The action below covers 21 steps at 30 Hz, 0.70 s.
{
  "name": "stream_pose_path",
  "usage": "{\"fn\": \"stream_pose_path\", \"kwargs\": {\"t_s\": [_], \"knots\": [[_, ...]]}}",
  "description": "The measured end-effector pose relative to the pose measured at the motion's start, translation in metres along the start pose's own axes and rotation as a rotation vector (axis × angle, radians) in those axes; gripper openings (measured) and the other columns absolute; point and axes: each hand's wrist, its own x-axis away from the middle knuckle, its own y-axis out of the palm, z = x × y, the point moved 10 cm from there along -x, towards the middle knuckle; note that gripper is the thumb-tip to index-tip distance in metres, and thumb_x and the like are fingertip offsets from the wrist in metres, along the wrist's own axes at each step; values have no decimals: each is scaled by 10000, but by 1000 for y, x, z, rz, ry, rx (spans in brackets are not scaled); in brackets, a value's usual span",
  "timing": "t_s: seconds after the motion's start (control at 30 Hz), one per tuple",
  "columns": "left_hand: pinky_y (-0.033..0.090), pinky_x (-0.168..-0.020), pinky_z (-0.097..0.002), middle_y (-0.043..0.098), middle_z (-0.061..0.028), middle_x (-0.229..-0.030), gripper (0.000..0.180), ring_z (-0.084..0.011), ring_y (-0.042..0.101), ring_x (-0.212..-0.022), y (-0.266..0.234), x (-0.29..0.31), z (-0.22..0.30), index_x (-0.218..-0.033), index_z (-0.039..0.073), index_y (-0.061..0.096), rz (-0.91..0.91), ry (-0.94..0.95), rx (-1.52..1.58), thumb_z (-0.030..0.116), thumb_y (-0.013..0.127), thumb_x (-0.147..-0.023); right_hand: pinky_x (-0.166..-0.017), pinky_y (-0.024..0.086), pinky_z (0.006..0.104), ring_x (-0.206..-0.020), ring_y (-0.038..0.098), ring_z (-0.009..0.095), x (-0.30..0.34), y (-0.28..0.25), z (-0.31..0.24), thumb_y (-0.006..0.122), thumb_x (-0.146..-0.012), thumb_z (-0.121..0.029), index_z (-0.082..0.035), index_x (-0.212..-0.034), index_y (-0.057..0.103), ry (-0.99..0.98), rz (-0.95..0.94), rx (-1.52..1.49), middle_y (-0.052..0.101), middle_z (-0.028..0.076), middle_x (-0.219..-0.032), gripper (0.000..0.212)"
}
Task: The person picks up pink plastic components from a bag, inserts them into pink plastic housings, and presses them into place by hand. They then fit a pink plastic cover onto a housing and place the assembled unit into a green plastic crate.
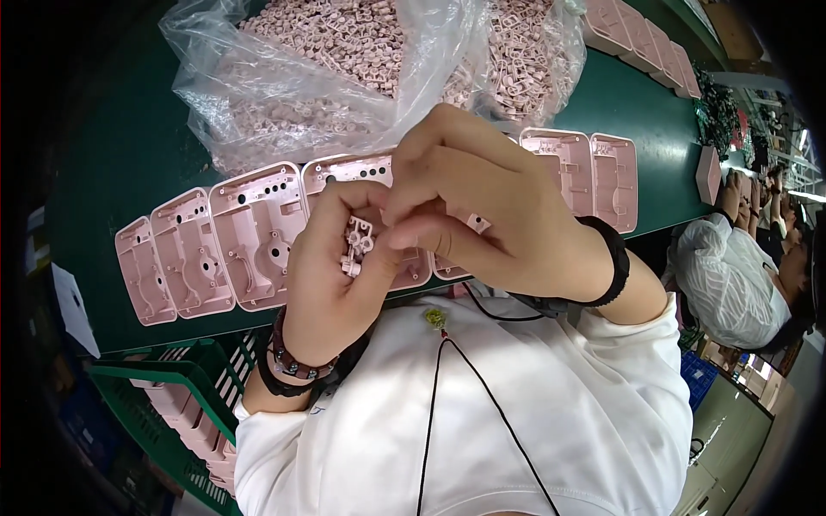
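Note:
Several small pink plastic parts [358, 239] lie in the curled palm of my left hand [331, 258]. My right hand [482, 202] meets it from the right, with thumb and fingers pinched together at the left hand's fingertips. Whatever sits in that pinch is hidden behind the fingers. Both hands are raised above a row of open pink plastic housings [254, 232] along the near edge of the green table. Inside the housings are moulded posts, ribs and round holes. The hands cover the middle housings in part.
Clear plastic bags [284, 112] heaped with small pink parts lie behind the row. More pink housings [641, 39] stand at the far right of the green table [112, 163]. A green crate [163, 374] with pink pieces is at lower left. Another person [731, 275] sits at right.

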Motion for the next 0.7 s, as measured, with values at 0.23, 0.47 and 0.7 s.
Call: {"fn": "stream_pose_path", "kwargs": {"t_s": [0.23,0.47,0.7], "knots": [[439,-619,-220,584,-72,-808,143,-118,548,-688,6,2,12,-932,-11,522,-89,21,-259,22,598,-815,-633,446,263,-757,553,180,21,-10,6,681,-713,-15,-16,-825,603,58,-31,-81,540,99,-911,137],[427,-602,-212,580,-75,-731,141,-118,549,-634,17,5,-1,-835,2,538,-119,-122,-184,4,656,-758,-636,460,273,-753,562,180,48,-12,7,685,-711,-5,-9,-838,596,164,20,42,536,97,-944,155],[402,-567,-214,576,-70,-714,170,-98,522,-609,30,7,-5,-807,11,523,-246,-36,-226,8,679,-740,-634,466,275,-751,571,208,66,-4,18,682,-718,-27,-8,-804,591,226,-9,-65,530,95,-946,127]]}}
